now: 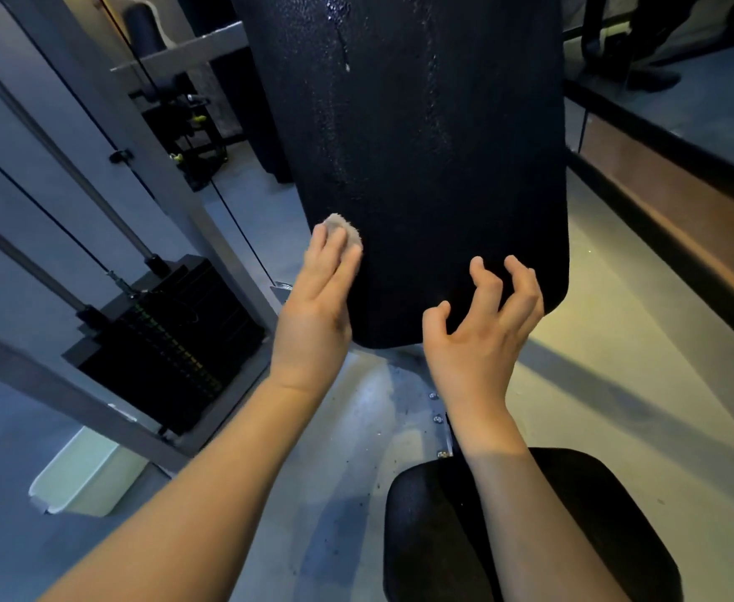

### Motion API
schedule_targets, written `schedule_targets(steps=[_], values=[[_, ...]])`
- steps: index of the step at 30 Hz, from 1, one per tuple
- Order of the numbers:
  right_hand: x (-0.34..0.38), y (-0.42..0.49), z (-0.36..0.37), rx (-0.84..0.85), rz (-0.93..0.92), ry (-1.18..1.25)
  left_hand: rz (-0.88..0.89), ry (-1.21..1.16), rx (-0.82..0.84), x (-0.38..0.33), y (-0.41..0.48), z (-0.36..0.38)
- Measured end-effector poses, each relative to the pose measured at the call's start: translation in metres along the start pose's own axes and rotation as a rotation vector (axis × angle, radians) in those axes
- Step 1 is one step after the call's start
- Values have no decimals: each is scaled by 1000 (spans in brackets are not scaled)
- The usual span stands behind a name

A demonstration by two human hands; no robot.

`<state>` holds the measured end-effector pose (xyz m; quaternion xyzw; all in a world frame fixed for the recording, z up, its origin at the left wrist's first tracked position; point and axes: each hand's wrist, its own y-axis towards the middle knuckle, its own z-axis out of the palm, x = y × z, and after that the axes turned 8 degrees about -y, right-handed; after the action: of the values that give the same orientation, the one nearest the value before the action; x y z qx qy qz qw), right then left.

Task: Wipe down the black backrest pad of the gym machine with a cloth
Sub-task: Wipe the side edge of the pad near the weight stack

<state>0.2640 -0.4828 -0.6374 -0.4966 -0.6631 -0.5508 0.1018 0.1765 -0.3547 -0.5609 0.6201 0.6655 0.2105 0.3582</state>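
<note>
gym floor, black backrest pad (pixel 421 167), wet streaks up top.
left hand (pixel 317 297) flat, pressing cloth (pixel 344 230) at lower-left edge; right hand (pixel 482 328) clawed, empty; next: wiping upward.

Weight stack (pixel 169 341), seat pad (pixel 573 536), pale bin (pixel 87 475)

Two bare hands show: one left hand (pixel 319 293) and one right hand (pixel 484 328). There is one cloth (pixel 344 230), one black backrest pad (pixel 421 145) and one black seat pad (pixel 565 536) near the bottom. To the left stand one weight stack (pixel 174 341) and one pale bin (pixel 82 475).
</note>
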Motion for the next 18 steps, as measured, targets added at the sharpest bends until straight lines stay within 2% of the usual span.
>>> schedule_targets(steps=[2, 7, 13, 15, 18], values=[[1, 0, 1, -6, -3, 6, 69, 22, 36, 5, 16, -8], [1, 1, -2, 12, 14, 32, 123, 40, -47, -1, 80, -13], [-1, 2, 1, -18, -8, 18, 339, 160, 200, 5, 32, -3], [-3, 2, 2, -21, -12, 13, 381, 209, 130, 13, 57, -14], [-4, 2, 2, -14, -11, 19, 323, 285, -93, 21, 97, -27]])
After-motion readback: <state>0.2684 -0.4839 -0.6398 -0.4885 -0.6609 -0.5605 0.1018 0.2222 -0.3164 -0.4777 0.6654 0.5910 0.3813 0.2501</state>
